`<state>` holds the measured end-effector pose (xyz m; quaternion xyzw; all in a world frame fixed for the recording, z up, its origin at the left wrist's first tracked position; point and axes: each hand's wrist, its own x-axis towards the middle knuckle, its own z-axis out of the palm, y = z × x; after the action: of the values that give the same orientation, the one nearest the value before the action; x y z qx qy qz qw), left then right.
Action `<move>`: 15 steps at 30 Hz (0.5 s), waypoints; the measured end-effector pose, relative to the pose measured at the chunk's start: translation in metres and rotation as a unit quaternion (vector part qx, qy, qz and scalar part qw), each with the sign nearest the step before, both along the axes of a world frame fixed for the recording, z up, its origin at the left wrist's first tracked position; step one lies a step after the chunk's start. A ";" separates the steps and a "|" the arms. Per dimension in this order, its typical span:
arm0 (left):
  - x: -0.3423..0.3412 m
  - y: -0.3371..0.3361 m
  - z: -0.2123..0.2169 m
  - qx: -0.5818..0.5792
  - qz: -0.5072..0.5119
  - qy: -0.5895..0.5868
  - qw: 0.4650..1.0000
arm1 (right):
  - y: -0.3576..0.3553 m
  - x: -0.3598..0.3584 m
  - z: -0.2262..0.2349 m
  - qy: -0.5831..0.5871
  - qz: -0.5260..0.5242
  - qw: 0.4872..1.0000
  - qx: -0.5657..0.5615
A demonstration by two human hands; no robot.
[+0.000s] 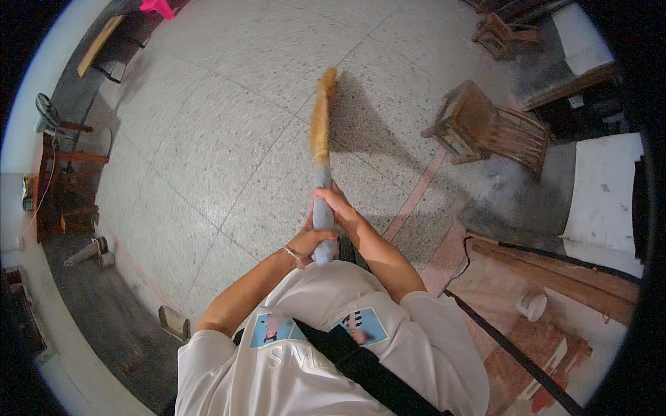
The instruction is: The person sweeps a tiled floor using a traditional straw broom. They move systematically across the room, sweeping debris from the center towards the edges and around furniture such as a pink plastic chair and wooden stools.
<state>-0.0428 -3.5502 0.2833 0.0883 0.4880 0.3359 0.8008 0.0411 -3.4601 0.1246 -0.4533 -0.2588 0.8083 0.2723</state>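
The right hand (341, 208) is closed around the pale grey handle of a broom (321, 149), gripping it on the upper part of the wrapped section. The left hand (310, 241) is also closed on the same handle, lower down and nearer the body, just below the right hand and touching it; a thin bracelet sits on the left wrist. The broom points away from the person, and its tan bristle head is out over the speckled tiled floor (208, 139), blurred; whether the bristles touch the tiles cannot be told. There is one broom and two hands on it. To the right, well apart from the broom, stand two wooden chairs: one chair (489, 128) nearer, a second chair (503, 35) farther back. A pink stool (157, 7) shows at the top edge.
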 end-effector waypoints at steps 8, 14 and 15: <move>0.020 0.050 -0.009 0.005 -0.037 -0.051 0.998 | 0.049 0.043 0.033 -0.103 -0.073 0.992 0.003; 0.041 0.121 -0.028 -0.072 -0.100 -0.135 0.983 | 0.106 0.096 0.014 -0.193 -0.112 0.971 -0.085; 0.045 0.133 -0.034 -0.082 -0.106 -0.137 0.981 | 0.116 0.100 0.012 -0.196 -0.099 0.969 -0.110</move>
<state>0.0019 -3.4168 0.2496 0.0271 0.3876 0.2167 0.8956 0.1415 -3.3444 0.1368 -0.6538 -0.1703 0.6959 0.2436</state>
